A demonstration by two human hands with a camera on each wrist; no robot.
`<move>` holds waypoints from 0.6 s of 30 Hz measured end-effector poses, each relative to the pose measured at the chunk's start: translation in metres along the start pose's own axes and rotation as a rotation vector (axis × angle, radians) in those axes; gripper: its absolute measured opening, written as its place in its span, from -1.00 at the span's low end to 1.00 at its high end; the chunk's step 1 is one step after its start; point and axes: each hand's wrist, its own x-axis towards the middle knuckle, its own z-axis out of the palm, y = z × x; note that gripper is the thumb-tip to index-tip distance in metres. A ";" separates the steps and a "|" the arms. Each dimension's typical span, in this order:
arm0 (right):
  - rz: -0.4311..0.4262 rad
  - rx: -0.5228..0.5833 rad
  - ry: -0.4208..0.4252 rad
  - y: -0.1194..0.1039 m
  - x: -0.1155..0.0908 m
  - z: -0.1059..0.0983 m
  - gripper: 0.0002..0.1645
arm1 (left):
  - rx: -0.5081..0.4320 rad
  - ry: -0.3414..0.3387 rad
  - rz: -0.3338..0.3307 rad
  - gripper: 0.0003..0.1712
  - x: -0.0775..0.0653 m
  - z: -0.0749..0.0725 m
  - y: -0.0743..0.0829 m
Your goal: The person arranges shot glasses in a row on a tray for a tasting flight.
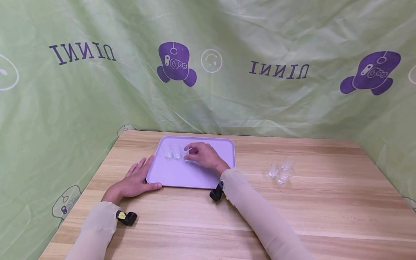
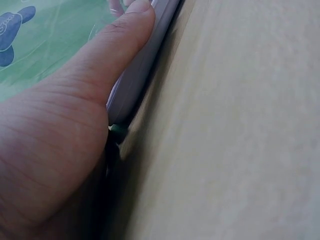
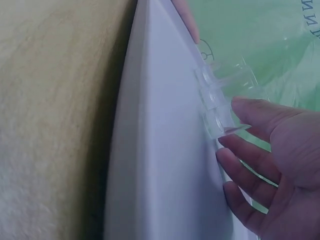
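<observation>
Now, right hand (image 1: 206, 155) pinches small clear glass (image 3: 216, 123) at 11 o'clock on lilac tray (image 1: 180, 176); left hand (image 1: 134, 183), thumb wide of fingers, touches tray's 8 o'clock corner. Glass probably light, stiff, slippery, easily chipped; best hold, thumb and fingertip opposed on side walls.

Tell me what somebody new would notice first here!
Probably the lilac tray on the wooden table, with three clear glasses lined up toward its far left corner and the right hand at the rightmost. Behind it, big purple shapes stand out on the green cloth.
</observation>
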 end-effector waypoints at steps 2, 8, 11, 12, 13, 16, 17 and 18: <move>-0.003 -0.030 -0.006 0.000 0.000 0.000 -0.68 | -0.003 0.002 0.004 0.34 0.001 0.001 0.000; -0.006 -0.084 -0.014 -0.003 0.000 0.000 -0.68 | -0.005 0.000 0.007 0.34 0.001 0.000 0.000; 0.002 -0.088 -0.013 -0.003 0.000 -0.001 -0.68 | -0.002 -0.002 0.006 0.33 0.000 0.000 0.000; 0.004 -0.085 -0.012 -0.003 -0.001 -0.001 -0.68 | 0.001 -0.002 0.006 0.33 0.000 0.000 0.000; 0.007 -0.083 -0.012 -0.003 -0.001 -0.001 -0.68 | 0.003 -0.003 0.006 0.33 0.000 0.000 0.000; 0.018 -0.070 -0.013 -0.004 -0.001 -0.001 -0.69 | 0.006 -0.003 0.006 0.33 0.000 0.000 -0.001; 0.021 -0.065 -0.013 -0.004 0.000 -0.001 -0.69 | 0.006 -0.002 0.006 0.33 0.000 0.000 -0.001; 0.023 -0.062 -0.012 -0.004 0.000 -0.001 -0.70 | 0.007 -0.001 0.006 0.33 0.000 0.000 -0.001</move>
